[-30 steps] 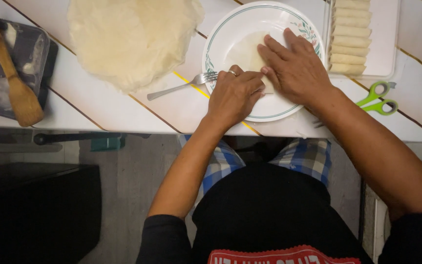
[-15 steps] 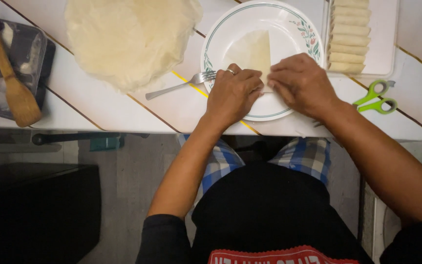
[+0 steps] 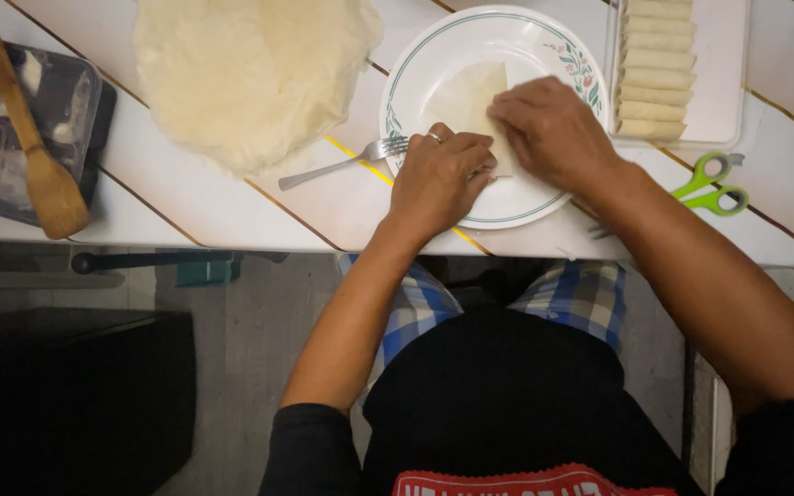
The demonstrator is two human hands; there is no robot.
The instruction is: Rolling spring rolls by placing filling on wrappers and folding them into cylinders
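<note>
Your left hand (image 3: 440, 176) and right hand (image 3: 551, 129) press flat on the thin pale wrapper sheet (image 3: 472, 96) on the round white flowered plate (image 3: 415, 69). It looks soft and tears easily, so hold its edges gently.

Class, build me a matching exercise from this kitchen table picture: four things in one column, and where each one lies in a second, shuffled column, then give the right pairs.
Things:
1. fork
2. wooden spatula
3. green scissors
4. finished rolls

Places:
A. on the white tray
B. across the dark container at the left
C. tines on the plate's left rim
D. by the right forearm, near the table edge

Pairs: 1-C, 2-B, 3-D, 4-A
</note>
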